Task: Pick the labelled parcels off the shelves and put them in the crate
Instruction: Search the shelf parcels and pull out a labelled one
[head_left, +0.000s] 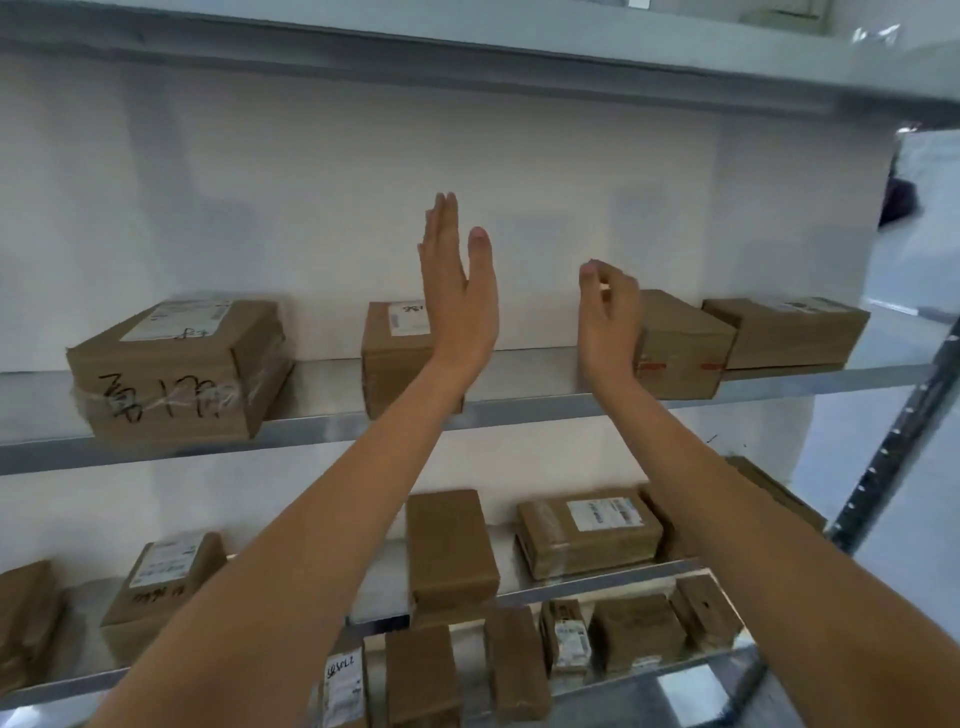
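Between the raised hands and just behind the left hand (457, 306), whose fingers are straight and hold nothing, a small brown parcel (395, 353) with a white label stands on the shelf (322, 426). The right hand (610, 322) hangs loosely curled and empty, just left of another box (680, 343). This looks like the reach; next, both hands would need to close on the parcel's sides.

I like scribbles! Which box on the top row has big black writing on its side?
The box at the far left. Big black marks cover its front under clear tape; the other three show none there.
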